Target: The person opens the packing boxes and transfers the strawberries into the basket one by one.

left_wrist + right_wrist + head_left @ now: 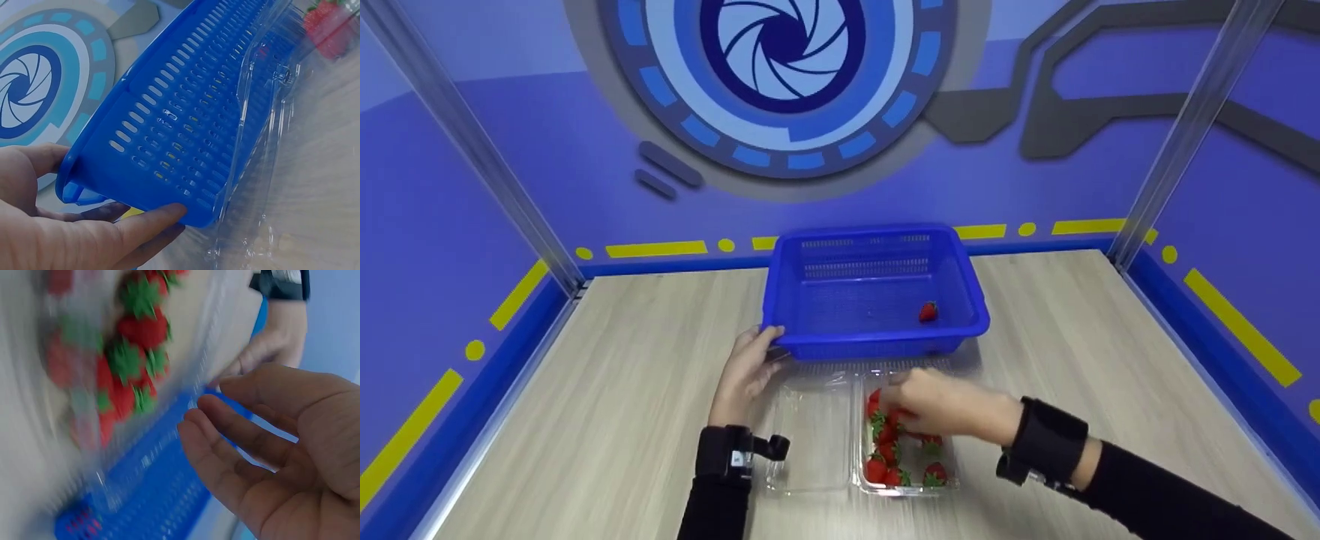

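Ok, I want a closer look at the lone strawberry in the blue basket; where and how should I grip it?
Probably pinch the strawberry by its rounded sides, reaching straight down from above: it lies near the front right corner of the blue plastic basket, walled all round but open on top.

hands (746, 373) apart, right fingers (209, 460) bent

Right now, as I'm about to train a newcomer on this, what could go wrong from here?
The right hand is close to clustered strawberries, so it might knock or squeeze a neighbour. The left hand grips a corner of the blue basket, which stands just behind the clear container; a tug could shove that container. The lone strawberry might roll if the basket tilts.
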`<state>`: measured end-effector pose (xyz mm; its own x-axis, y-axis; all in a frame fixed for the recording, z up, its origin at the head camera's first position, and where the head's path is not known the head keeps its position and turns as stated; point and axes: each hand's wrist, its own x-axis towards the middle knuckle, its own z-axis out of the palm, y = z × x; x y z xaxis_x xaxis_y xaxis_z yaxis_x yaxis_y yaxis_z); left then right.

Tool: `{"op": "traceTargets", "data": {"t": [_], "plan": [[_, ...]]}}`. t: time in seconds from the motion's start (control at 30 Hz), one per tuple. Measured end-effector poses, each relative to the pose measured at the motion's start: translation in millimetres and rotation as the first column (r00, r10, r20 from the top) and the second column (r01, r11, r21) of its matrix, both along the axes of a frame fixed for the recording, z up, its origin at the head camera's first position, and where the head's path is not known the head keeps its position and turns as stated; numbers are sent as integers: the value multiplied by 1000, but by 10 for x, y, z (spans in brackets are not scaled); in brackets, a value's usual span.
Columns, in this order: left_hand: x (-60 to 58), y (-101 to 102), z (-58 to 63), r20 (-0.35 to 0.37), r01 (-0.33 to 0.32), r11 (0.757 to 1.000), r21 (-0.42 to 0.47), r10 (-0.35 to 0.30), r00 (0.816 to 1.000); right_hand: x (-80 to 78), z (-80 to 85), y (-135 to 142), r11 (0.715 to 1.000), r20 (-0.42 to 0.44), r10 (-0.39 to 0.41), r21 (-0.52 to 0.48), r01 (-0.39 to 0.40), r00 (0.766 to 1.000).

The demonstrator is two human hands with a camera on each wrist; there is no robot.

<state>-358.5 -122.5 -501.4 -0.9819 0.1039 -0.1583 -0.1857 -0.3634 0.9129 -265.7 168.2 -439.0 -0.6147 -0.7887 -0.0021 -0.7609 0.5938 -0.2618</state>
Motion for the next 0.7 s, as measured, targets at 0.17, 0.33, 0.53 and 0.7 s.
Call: {"op": "traceTargets", "data": {"t": [0.17,0.33,0.53,0.7], "plan": [[0,2,-19,13,-2,1000,13,2,1000,150,-174,-63,999,23,42,-2,-42,999],[-10,-1,-13,23,-2,1000,11,2,1000,238,-310,-100,1000,-5,21,22,-21,1000],[-18,-6,-1,13,0,1000,-3,0,1000,289,-419,-149,1000,-30,0,24,1,1000],[-13,-11,-7,2,-3,1000,-15,3,1000,317,-491,-185,1000,-156,2,31,3,988]]}}
